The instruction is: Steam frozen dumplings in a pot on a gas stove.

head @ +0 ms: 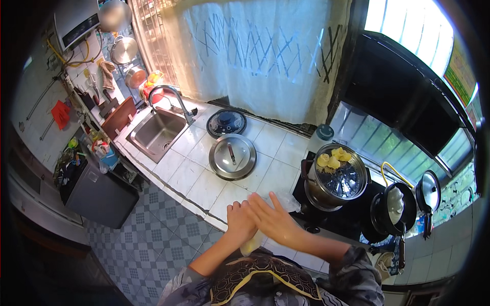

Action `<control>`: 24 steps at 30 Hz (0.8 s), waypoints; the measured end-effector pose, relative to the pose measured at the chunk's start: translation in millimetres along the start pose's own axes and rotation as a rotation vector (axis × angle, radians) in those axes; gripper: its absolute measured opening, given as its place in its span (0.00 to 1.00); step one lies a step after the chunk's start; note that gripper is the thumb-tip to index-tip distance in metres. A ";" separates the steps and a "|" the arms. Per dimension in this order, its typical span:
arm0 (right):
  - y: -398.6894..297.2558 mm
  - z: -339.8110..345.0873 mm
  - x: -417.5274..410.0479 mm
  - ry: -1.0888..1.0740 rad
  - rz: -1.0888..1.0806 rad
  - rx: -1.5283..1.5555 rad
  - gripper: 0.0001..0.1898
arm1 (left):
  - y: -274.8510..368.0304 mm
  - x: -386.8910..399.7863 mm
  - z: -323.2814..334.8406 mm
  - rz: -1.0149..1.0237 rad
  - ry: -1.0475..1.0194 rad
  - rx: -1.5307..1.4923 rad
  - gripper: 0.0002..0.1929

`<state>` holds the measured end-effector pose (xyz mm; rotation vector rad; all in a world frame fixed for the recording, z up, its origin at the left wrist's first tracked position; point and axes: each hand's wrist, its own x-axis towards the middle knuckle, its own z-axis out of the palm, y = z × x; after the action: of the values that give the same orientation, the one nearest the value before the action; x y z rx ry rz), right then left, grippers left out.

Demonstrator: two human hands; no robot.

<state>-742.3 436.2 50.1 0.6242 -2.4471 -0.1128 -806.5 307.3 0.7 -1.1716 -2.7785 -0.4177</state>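
Note:
My left hand (242,222) is closed around the neck of a clear plastic bag (250,246) that hangs below it with something pale yellow inside. My right hand (273,220) lies with extended fingers against the left hand, its thumb side not fully visible. Another piece of clear plastic (287,201) rests on the counter just beyond the hands. To the right, a steamer pot (338,178) stands on the black stove, with several yellow pieces (334,158) on its perforated rack. A glass lid with a steel rim (232,157) lies on the tiled counter ahead of my hands.
A dark patterned lid (226,123) lies near the window. The steel sink (159,134) and its faucet are at left. Far right are a black frying pan (396,208) holding something white and another lidded pan (428,191). A green-capped jar (324,134) stands behind the pot.

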 end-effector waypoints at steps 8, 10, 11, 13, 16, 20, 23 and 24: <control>56.3 29.6 -32.8 -0.698 0.370 1.097 0.11 | -8.8 -5.1 -21.2 0.255 0.041 -0.319 0.07; 65.4 27.7 -34.3 -0.755 0.528 1.305 0.10 | -12.8 -2.7 -24.2 0.196 -0.076 -0.415 0.07; 66.1 26.5 -36.5 -0.806 0.680 1.509 0.09 | -15.1 -0.7 -25.6 0.125 -0.106 -0.447 0.07; 53.0 12.9 -32.8 -0.700 0.744 1.669 0.13 | -20.7 7.6 -29.3 0.058 -0.139 -0.475 0.07; 21.2 4.9 -30.1 -0.244 1.035 2.267 0.14 | -25.5 31.3 -42.2 0.032 -0.011 -0.711 0.04; -67.9 -17.0 18.0 0.427 1.162 2.126 0.17 | -15.1 58.6 -105.9 0.218 -0.130 -1.109 0.04; -79.5 -4.6 52.3 0.606 0.667 1.433 0.14 | -4.0 58.1 -189.2 0.635 -0.082 -0.957 0.04; -77.6 9.5 66.2 0.759 0.429 1.006 0.14 | -2.1 51.7 -202.1 0.645 -0.094 -0.954 0.04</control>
<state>-762.9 336.4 60.8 0.3875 -1.6878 1.3294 -847.6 283.4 203.9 -2.1569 -2.0154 -1.6961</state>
